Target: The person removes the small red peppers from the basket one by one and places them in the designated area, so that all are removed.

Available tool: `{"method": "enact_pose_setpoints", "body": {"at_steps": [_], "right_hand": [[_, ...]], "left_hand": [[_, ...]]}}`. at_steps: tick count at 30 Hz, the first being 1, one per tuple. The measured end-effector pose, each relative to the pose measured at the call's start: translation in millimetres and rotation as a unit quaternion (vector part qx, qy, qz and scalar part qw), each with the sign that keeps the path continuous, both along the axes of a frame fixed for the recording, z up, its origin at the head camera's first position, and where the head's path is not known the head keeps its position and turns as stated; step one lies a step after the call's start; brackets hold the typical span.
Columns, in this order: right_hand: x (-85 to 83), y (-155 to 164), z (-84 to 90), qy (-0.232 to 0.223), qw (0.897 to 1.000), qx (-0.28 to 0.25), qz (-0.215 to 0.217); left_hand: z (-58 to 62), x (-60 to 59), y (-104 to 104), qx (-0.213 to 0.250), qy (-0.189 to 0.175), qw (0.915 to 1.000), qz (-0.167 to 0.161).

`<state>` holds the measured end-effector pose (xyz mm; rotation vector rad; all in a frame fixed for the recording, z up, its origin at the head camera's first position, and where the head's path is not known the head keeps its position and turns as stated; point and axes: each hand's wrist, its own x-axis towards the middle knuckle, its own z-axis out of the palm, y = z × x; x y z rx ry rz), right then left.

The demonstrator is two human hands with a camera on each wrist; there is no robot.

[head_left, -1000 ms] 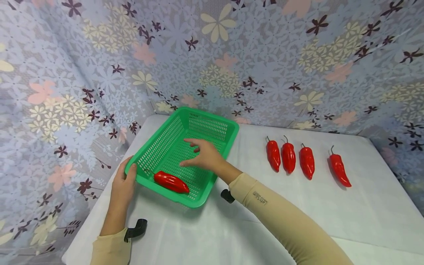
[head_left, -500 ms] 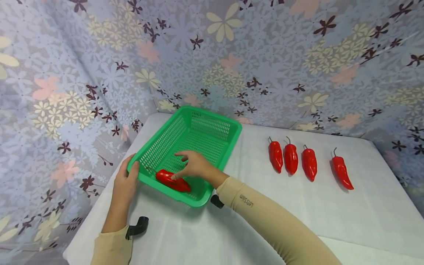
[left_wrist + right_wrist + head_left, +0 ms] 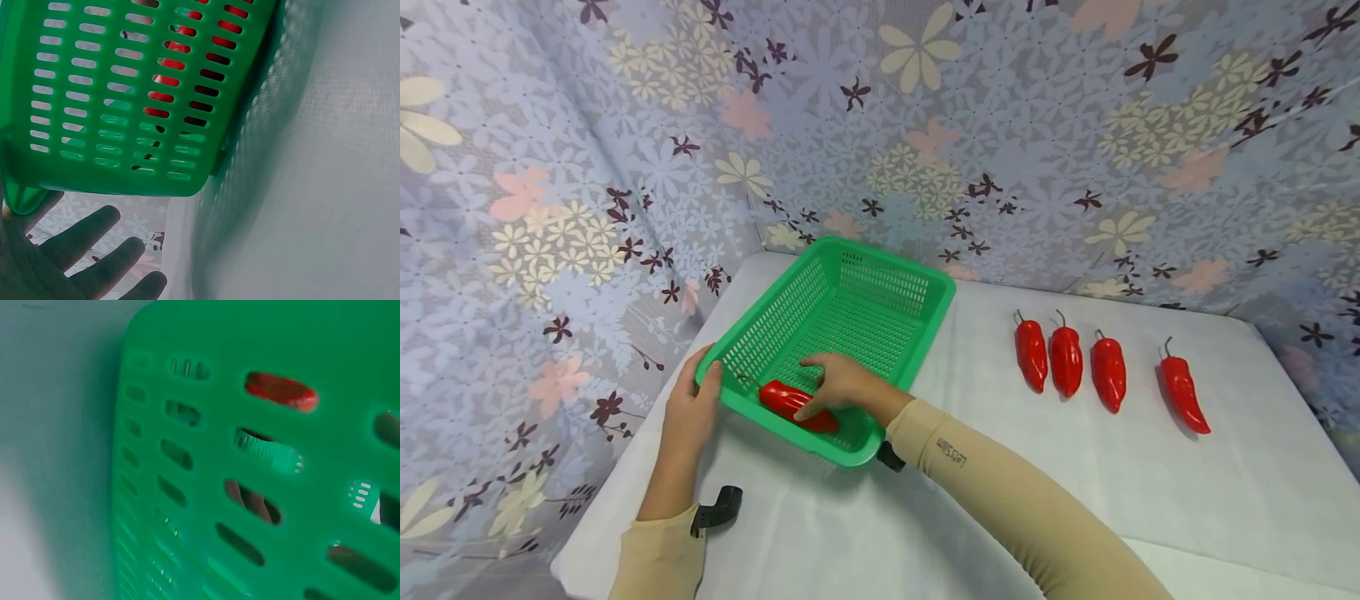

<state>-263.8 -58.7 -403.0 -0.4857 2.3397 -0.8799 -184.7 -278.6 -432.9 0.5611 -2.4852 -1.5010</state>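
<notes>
A green perforated plastic basket [image 3: 891, 279] stands at the left of the white table. My left hand [image 3: 694, 412] holds its near left corner, thumb over the rim and fingers outside; the left wrist view shows those fingers [image 3: 103, 275] spread beyond the wall. Inside, along the near wall, lies a red chili pepper [image 3: 777, 396]. My right hand [image 3: 848, 385] reaches in over the right side and grips this pepper, thumb across its near face, index finger stretched past it, other fingers hidden. Through the basket's slots the right wrist camera catches a bit of red pepper [image 3: 281, 391].
To the right, several more red chili peppers lie apart in a row on the white tablecloth [image 3: 985, 467], stems pointing away, among them a leftmost pepper [image 3: 1032, 354] and a rightmost pepper [image 3: 1183, 396]. A flowered cloth wall [image 3: 850, 150] rises behind and at the left.
My right hand has come down from above the basket's middle onto the pepper by the near wall and taken hold of it. The left hand keeps its hold on the corner.
</notes>
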Motion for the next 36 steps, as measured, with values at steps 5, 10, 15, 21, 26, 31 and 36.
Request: {"method": "enact_pose_setpoints", "body": {"at_steps": [5,10,15,21,26,31,36], "right_hand": [[0.5,-3.8,-2.9,-0.016,1.0,0.008,0.009],[1.6,-8.8,-3.9,-0.017,1.0,0.018,0.009],[1.5,-12.3,-4.9,-0.01,0.999,0.03,0.012],[0.9,-11.3,-7.3,-0.008,1.0,0.007,0.015],[1.1,-6.5,-4.8,-0.019,0.999,-0.039,-0.001],[1.3,-3.2,-0.4,-0.028,0.997,-0.062,-0.021],[0.9,-1.3,0.9,-0.026,0.997,-0.07,-0.03]], "left_hand": [[0.7,0.2,1.3,-0.002,-0.004,1.0,0.001],[0.3,0.2,1.2,-0.003,-0.001,1.0,0.005],[0.2,-0.5,1.5,0.001,0.005,1.0,0.002],[-0.8,0.1,1.7,-0.001,0.003,1.0,0.003],[0.2,0.9,1.8,-0.001,0.0,1.0,0.002],[-0.2,1.6,1.4,-0.001,0.004,1.0,0.0],[-1.4,1.7,1.1,0.001,0.003,1.0,0.0]]}}
